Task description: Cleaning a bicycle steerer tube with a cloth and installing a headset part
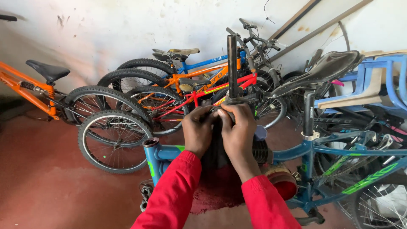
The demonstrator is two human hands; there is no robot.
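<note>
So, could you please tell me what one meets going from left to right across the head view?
Orange bike's black saddle → loose front wheel → left hand → right hand, both around the black fork tube → long black saddle → blue plastic chair.

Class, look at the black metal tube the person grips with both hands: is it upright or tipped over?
Upright. The black metal tube rises straight above the left hand and right hand, which clasp its base, open end on top.

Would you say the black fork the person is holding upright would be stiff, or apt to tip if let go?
Probably stiff: the fork's steerer tube looks like straight metal. It seems apt to tip, standing tall and narrow, steadied only by the left hand and right hand. Likely fairly heavy for its size.
</note>
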